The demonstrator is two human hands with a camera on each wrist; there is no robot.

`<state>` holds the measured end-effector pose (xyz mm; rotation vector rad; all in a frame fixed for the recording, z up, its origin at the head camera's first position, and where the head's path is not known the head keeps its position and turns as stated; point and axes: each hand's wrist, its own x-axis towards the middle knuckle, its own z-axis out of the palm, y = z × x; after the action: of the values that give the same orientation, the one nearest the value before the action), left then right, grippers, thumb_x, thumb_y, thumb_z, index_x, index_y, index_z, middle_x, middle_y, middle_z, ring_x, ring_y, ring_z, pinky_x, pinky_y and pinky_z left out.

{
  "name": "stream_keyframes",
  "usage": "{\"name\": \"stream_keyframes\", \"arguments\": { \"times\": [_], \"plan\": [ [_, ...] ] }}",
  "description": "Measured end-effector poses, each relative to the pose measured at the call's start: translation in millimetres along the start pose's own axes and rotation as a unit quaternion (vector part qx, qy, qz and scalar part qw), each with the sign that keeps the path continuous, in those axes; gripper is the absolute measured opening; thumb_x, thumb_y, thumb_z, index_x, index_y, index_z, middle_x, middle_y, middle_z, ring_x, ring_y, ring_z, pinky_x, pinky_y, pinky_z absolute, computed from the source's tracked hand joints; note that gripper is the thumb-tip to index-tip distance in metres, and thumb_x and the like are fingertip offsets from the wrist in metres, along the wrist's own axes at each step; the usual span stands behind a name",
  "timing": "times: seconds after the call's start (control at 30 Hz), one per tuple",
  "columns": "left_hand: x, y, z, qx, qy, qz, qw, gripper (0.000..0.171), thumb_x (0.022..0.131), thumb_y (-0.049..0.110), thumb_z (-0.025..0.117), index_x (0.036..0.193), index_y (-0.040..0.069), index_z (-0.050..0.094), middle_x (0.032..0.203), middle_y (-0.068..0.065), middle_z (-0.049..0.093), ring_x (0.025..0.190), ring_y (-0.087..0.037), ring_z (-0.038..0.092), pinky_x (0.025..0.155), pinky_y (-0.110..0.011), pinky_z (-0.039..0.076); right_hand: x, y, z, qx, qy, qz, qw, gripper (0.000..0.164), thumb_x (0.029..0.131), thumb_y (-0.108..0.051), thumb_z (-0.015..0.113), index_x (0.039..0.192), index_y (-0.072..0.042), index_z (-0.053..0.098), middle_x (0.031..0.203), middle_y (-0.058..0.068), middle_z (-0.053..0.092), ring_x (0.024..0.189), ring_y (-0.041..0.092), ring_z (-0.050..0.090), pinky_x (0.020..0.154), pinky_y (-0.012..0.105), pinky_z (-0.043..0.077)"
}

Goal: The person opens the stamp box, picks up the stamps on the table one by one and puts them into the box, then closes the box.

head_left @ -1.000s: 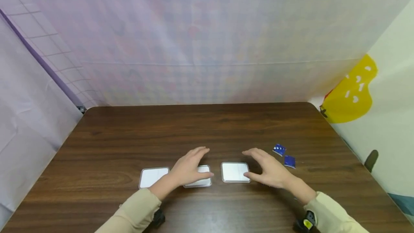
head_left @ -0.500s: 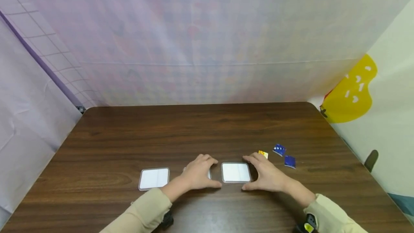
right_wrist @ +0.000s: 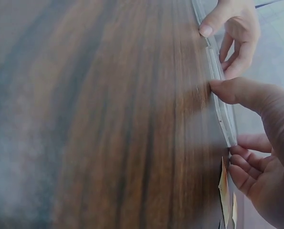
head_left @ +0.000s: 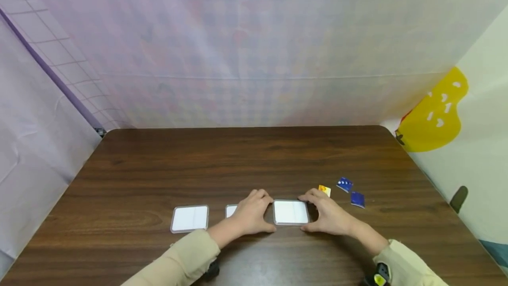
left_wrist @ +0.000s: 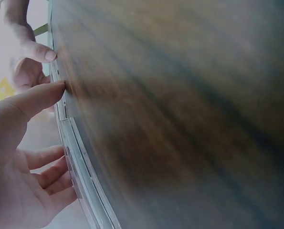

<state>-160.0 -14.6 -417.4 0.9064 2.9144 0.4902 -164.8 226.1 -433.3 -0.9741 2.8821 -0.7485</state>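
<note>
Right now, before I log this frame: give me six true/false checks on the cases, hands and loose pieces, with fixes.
1. The leftmost case, middle case and rightmost case lie in a row on the table. True.
2. In the head view, the left hand hides part of the middle case. True.
3. The rightmost case stands on edge. False: it lies flat.
4. The right hand is at the rightmost case's right end. True.
5. In the head view, the yellow piece is farther right than the upper blue piece and lower blue piece. False: it is left of both.
6. The two hands are clasped together. False: they are apart, either side of the rightmost case.
</note>
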Motion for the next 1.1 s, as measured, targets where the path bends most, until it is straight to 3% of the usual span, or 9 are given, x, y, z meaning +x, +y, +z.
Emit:
{"name": "stream_keyframes", "arguments": {
  "times": [0.5, 1.1],
  "plan": [
    [4.2, 1.1, 2.0, -0.016, 0.017, -0.013, 0.9996, 0.059, 0.061, 0.041, 0.080, 0.105, 0.006, 0.062, 0.102, 0.000, 0.054, 0.095, -0.014, 0.049, 0.074, -0.022, 0.048, 8.0, -3.4, -3.7, 0.016, 0.003, -0.010, 1.000, 0.056, 0.056, -0.027, 0.082, 0.100, -0.002, 0.060, 0.092, 0.000, 0.058, 0.082, 0.011, 0.054, 0.071, 0.025, 0.049],
    [2.6, 3.1, 3.2, -0.030, 0.013, -0.012, 0.9994, 0.057, 0.062, 0.039, 0.079, 0.105, 0.004, 0.062, 0.103, -0.003, 0.054, 0.097, -0.016, 0.048, 0.079, -0.023, 0.047, 6.1, -3.5, -8.9, 0.058, -0.009, -0.019, 0.998, 0.053, 0.059, -0.024, 0.082, 0.102, -0.001, 0.059, 0.097, 0.001, 0.057, 0.082, 0.011, 0.056, 0.071, 0.023, 0.051]
  ]
}}
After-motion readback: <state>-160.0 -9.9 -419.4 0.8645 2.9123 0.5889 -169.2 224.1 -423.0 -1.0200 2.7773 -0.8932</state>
